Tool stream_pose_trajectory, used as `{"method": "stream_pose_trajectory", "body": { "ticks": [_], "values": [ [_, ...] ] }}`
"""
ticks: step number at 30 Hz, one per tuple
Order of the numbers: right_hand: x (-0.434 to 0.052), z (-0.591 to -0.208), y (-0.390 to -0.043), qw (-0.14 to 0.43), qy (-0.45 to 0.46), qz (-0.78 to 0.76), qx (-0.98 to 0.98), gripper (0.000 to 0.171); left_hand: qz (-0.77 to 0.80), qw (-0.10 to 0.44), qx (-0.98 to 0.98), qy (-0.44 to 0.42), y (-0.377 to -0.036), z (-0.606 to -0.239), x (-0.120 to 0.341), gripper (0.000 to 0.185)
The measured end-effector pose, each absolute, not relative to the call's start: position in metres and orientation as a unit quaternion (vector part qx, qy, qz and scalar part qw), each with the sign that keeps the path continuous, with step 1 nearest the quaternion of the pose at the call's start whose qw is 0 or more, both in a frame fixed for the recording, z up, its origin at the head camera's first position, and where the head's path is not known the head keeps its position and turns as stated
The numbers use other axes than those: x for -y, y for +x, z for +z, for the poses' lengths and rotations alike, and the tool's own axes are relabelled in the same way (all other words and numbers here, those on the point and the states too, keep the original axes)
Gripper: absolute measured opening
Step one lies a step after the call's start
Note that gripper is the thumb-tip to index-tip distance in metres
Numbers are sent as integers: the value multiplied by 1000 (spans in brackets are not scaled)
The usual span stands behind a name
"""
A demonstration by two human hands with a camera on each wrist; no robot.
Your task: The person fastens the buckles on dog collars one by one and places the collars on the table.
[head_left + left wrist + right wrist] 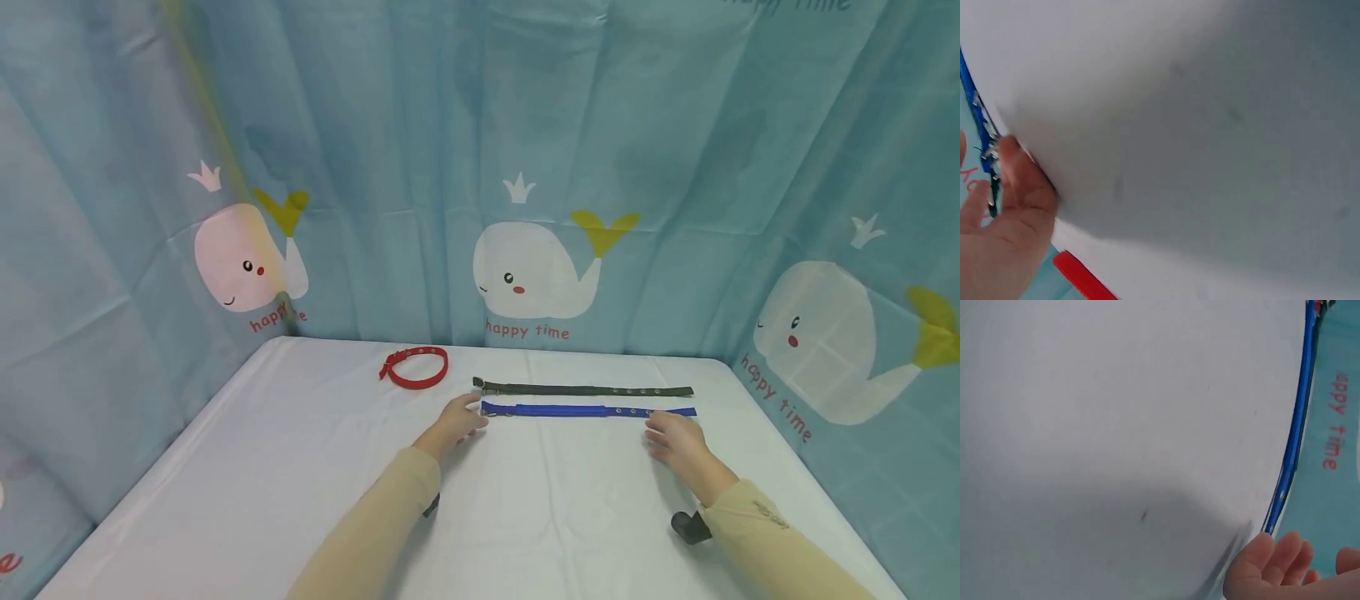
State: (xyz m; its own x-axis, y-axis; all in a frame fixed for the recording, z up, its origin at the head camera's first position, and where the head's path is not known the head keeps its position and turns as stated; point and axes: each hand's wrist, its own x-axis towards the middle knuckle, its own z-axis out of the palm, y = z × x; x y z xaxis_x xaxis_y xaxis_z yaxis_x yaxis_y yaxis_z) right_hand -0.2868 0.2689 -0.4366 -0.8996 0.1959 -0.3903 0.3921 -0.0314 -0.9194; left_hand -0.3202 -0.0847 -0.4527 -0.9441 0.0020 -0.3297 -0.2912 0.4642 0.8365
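Note:
A blue collar with a buckle and eyelets lies stretched out straight, left to right. Just beyond it a dark green collar runs parallel. My left hand is at the blue collar's buckle end; in the left wrist view its thumb and fingers stand apart close to the blue buckle. At the other end my right hand has loosely bent fingers right at the eyelet strip, and in the right wrist view they overlap the tip of the blue strap. Neither hand shows a grip on a collar.
A red collar, buckled into a ring, sits at the back left. All lies on a white-covered table, with a blue whale-print curtain behind and at both sides. A dark device shows under the right sleeve.

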Motion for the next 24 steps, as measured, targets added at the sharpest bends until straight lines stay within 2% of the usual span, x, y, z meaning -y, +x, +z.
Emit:
{"method": "stream_pose_trajectory", "body": {
  "ticks": [4, 14, 24],
  "values": [
    [-281, -438, -288, 49, 249, -677, -691, 64, 481, 148, -862, -68, -324, -455, 86, 61],
    [-312, -451, -304, 8, 335, -653, -679, 57, 464, 164, -867, -84, -329, -457, 85, 64],
    [-340, -445, -317, 75, 276, -637, -716, 76, 450, 161, -874, -90, -332, -456, 80, 60]
  ]
}}
